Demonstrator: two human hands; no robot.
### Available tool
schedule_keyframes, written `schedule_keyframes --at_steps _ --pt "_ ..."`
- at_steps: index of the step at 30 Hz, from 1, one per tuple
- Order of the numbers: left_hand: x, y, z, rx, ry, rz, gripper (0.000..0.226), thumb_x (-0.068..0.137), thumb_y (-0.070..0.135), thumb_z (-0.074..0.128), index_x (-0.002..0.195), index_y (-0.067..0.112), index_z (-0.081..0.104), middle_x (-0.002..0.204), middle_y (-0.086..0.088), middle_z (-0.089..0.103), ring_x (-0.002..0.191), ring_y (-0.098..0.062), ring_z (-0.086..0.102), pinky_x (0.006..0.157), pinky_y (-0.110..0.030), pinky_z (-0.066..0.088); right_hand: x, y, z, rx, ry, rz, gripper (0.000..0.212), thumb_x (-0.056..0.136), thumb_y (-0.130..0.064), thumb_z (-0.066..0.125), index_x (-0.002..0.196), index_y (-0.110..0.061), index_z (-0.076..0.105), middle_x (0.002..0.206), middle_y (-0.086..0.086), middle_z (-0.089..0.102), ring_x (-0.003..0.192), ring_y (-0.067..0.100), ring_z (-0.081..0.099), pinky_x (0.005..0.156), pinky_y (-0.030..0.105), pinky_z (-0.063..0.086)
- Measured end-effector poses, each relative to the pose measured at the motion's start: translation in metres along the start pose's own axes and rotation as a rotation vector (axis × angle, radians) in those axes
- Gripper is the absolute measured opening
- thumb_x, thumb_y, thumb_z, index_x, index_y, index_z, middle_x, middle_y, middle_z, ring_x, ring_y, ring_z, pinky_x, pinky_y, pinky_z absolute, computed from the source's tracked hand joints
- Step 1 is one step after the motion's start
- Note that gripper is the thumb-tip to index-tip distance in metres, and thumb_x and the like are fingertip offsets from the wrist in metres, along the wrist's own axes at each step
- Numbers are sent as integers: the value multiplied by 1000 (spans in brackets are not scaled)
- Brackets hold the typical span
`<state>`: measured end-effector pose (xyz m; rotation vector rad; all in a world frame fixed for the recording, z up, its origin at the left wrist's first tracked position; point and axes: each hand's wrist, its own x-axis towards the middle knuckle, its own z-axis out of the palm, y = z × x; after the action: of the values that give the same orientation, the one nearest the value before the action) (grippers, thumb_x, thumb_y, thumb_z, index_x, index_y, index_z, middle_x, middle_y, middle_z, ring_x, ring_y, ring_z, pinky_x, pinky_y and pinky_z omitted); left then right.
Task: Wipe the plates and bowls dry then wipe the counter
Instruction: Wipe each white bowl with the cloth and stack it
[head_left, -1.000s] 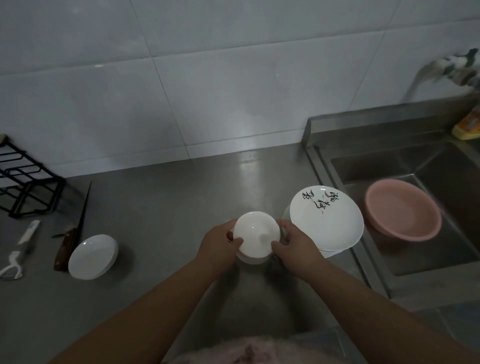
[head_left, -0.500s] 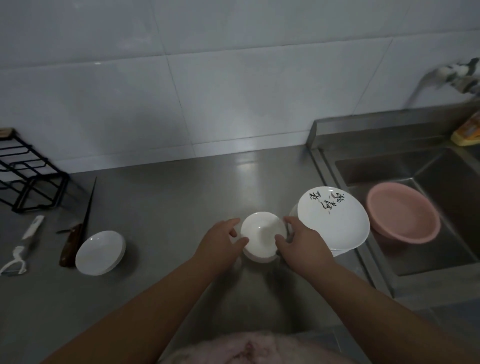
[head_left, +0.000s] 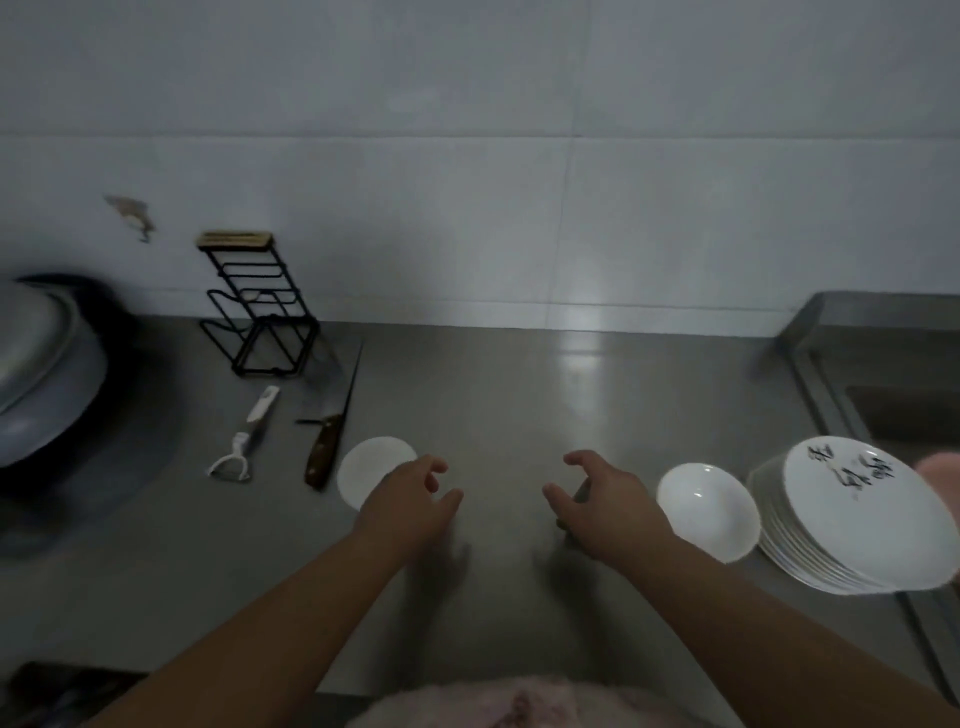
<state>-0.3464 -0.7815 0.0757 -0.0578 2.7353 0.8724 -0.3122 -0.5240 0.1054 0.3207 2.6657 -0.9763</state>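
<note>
Both hands, left hand (head_left: 410, 499) and right hand (head_left: 597, 504), hover empty with fingers loosely curled above the counter (head_left: 519, 395). Wiping seems paused: bowl (head_left: 706, 512) sits beside the stacked plates (head_left: 852, 525), perhaps awaiting a cloth.

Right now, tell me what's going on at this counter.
A person stands at a steel counter with both hands empty. The left hand hovers beside a small white dish; the right hand hovers just left of a white bowl. A stack of plates sits at the right by the sink. No cloth is in either grip. A knife and peeler lie at left.
</note>
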Motion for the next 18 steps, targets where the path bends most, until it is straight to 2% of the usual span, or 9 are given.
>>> schedule_keyframes --at_steps 3,6,9,11,13,14,18 --pt "-1 -43 -27 12 19 -101 44 88 51 67 127 36 53 110 8 58 94 -16 62 87 -34 52 14 -33 32 -48 -32 -38 53 93 -59 61 139 -35 50 67 -16 71 65 -2 65 77 30 58" --pt "3 -81 -46 51 66 -136 57 89 47 68 139 27 50 124 -1 55 109 -22 60 96 -36 49 28 -62 66 -70 -87 -38 52 93 -58 60 139 -36 49 66 -17 71 65 -2 65 77 30 59" --pt "15 -108 -57 69 45 -169 61 91 47 66 142 20 47 133 -8 51 118 -28 58 101 -40 48 41 -84 99 -77 -138 -48 56 94 -54 61 145 -36 46 69 -17 70 70 -3 62 82 29 57" --pt "26 -118 -61 93 1 -179 60 92 46 64 142 17 47 134 -10 53 120 -30 56 101 -41 48 50 -93 120 -82 -173 -45 61 94 -53 61 150 -34 42 84 -15 74 85 5 66 90 30 54" --pt "35 -123 -62 90 -31 -159 54 94 43 64 138 14 51 130 -11 58 119 -30 57 99 -40 48 57 -100 138 -104 -199 -29 67 94 -54 60 154 -32 39 111 -4 76 109 18 67 100 35 52" --pt "39 -124 -63 81 -41 -140 50 94 41 65 135 15 53 126 -10 61 117 -30 59 98 -40 49 60 -103 146 -107 -201 -20 68 94 -54 61 154 -31 39 119 0 74 114 21 66 101 36 51" --pt "47 -128 -62 62 -46 -74 40 91 33 69 128 20 59 117 -5 68 108 -25 64 91 -37 52 62 -116 169 -57 -183 2 60 96 -44 65 150 -30 44 118 3 70 104 23 64 90 31 48"
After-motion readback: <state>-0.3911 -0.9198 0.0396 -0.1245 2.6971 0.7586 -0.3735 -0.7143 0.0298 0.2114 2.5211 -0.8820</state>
